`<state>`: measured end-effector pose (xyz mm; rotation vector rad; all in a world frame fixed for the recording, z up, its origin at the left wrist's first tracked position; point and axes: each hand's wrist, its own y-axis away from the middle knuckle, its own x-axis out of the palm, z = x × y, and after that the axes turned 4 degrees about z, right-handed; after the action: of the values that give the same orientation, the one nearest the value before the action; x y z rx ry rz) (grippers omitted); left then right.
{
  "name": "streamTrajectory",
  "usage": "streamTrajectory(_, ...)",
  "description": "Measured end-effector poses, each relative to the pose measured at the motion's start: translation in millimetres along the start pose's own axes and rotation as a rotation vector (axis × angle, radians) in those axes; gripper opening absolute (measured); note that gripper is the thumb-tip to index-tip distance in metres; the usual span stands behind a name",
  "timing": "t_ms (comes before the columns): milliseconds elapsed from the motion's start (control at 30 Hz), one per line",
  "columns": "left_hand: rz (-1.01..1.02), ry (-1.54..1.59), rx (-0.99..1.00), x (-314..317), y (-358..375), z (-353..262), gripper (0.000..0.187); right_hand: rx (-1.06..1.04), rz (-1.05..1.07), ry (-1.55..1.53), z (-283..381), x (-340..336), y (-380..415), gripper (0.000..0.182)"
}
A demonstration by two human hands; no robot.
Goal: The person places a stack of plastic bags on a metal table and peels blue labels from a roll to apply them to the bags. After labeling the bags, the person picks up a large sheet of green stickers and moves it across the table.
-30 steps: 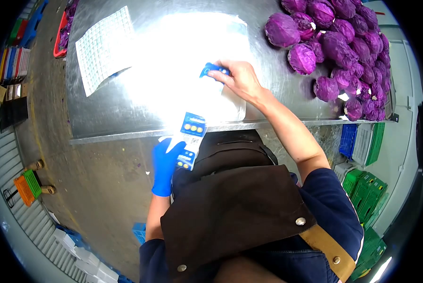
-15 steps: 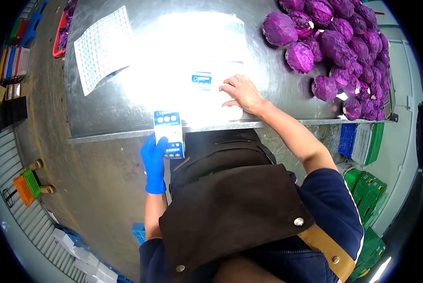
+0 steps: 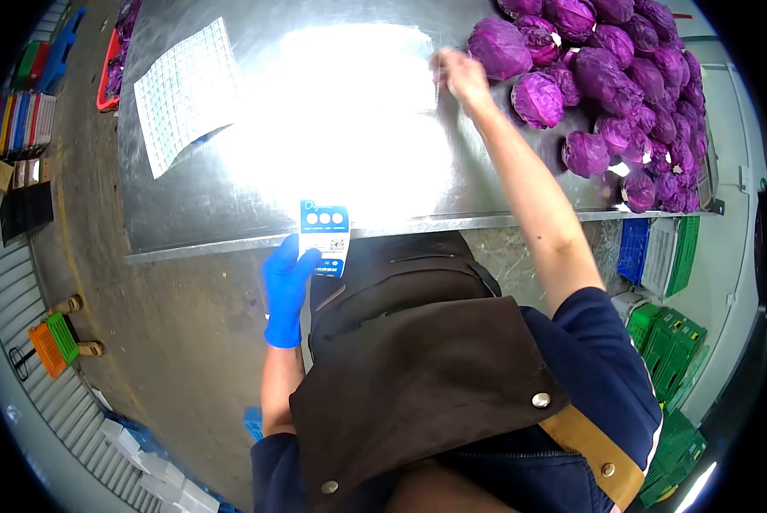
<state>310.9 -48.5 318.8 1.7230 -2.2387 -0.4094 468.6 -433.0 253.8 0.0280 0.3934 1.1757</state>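
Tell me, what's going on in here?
At a metal table, someone holds a blue-and-white slip in the gloved left hand at the near edge. The bare right hand is out over the table, beside a heap of purple cabbages; blur hides whether it grips anything. A printed sheet lies to the left.

Blurred right hand (image 3: 463,75), glare-washed table (image 3: 229,205)
The hand smears — whether it holds anything cannot be told. White glare hides the table's middle; small lettering on the label strip (image 3: 324,238) and the printed sheet (image 3: 187,98) is unreadable — and the top edge cuts off the uppermost purple cabbages (image 3: 570,17).
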Motion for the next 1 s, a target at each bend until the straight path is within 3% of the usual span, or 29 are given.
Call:
streamTrajectory(67,0.022,-0.045,-0.009,-1.0,-0.2,-0.2,0.027,-0.316,-0.384,0.151,26.7,-3.1,18.7,0.032)
streamTrajectory(100,0.033,-0.069,-0.014,-1.5,-0.7,-0.5,0.027,-0.362,-0.272,0.105,46.4,7.5,47.0,0.032)
streamTrajectory(133,0.054,-0.066,-0.010,-0.6,-0.2,-1.3,0.027,-0.338,-0.010,0.057,53.6,19.5,73.6,0.029)
streamTrajectory(200,0.097,-0.059,0.000,2.2,-0.2,-3.1,0.028,0.051,0.642,0.132,80.3,46.8,123.0,0.034)
streamTrajectory(233,0.122,-0.083,0.008,1.3,-0.9,-2.5,0.028,0.148,0.856,0.240,91.4,58.1,143.2,0.040)
streamTrajectory(300,0.170,-0.129,0.026,-0.1,-2.5,-1.7,0.030,-0.003,1.023,-0.058,74.2,71.5,165.0,0.044)
streamTrajectory(500,-0.023,-0.213,0.086,23.6,-15.9,-23.5,0.029,-0.463,0.754,0.219,78.9,83.5,195.1,0.028)
streamTrajectory(533,-0.098,-0.244,0.047,23.1,-18.8,-14.9,0.013,-0.516,0.691,0.241,79.2,87.5,196.8,0.024)
streamTrajectory(667,-0.171,-0.305,-0.086,18.8,-13.2,-14.2,0.011,-0.556,0.675,0.505,75.4,71.7,178.1,0.022)
streamTrajectory(733,-0.159,-0.259,-0.138,7.8,-3.8,-6.4,0.014,-0.178,0.603,0.186,68.5,67.1,153.5,0.026)
streamTrajectory(833,-0.176,-0.152,-0.159,-10.4,8.7,8.3,0.014,-0.470,0.417,0.427,50.7,56.8,103.2,0.027)
streamTrajectory(933,-0.230,-0.100,-0.195,-18.9,9.2,4.6,0.012,-0.723,0.469,0.685,28.6,79.0,103.1,0.035)
streamTrajectory(1000,-0.247,-0.079,-0.147,-18.9,7.0,2.2,0.012,-0.702,0.438,0.799,6.6,87.4,107.4,0.041)
